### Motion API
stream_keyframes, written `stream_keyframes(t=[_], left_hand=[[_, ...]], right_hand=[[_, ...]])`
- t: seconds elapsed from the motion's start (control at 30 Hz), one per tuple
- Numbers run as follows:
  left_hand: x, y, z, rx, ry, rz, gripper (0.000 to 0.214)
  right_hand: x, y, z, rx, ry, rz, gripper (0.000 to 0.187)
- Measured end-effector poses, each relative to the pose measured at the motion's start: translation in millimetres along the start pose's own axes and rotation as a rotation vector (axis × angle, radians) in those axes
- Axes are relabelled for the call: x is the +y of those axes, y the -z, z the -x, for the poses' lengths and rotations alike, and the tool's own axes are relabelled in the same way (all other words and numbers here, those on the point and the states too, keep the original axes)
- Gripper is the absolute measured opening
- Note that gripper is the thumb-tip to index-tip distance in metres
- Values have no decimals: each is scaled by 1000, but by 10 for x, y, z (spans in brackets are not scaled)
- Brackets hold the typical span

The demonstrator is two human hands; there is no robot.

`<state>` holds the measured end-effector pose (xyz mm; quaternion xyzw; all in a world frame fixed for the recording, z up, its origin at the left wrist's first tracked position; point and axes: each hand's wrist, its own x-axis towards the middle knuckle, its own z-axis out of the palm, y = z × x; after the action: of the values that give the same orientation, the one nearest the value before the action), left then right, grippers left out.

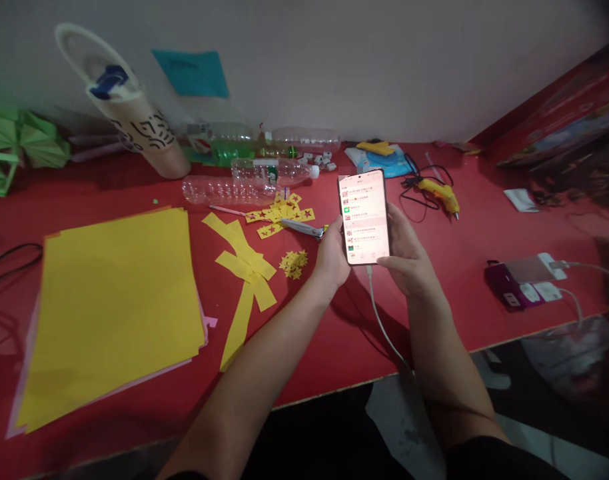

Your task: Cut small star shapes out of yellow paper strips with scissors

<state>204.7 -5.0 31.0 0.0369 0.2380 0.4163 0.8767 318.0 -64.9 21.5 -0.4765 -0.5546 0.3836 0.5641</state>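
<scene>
Both hands hold a smartphone [364, 217] upright above the red table, its lit screen facing me with a list on it. My left hand [333, 257] grips the phone's left edge. My right hand [409, 257] wraps the right edge, with the thumb at the lower right of the screen. A white charging cable [376, 307] runs from the phone's bottom toward the table's front edge. Left of the phone lie scissors [302, 228], partly hidden by my left hand, a small pile of yellow paper stars [293, 264] and yellow pieces with star-shaped holes [284, 212].
Yellow paper strips [244, 260] and a paper stack [117, 313] cover the left of the red table [304, 373]. Plastic bottles [229, 191] and a tumbler [144, 127] stand or lie along the wall. A glue gun [439, 195] and a purple power bank [512, 287] are at right.
</scene>
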Motion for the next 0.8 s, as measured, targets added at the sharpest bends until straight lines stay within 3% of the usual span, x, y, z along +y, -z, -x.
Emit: stream_keyframes(t=[0.43,0.8], left_hand=[[12,-1,-16,-24,-12,-42,38],[19,-11,-7,-5,-22,-53,35]], right_hand=[[-6,-14,-15,-30,18,22,82],[104,-19,-10,21,36,85,89]])
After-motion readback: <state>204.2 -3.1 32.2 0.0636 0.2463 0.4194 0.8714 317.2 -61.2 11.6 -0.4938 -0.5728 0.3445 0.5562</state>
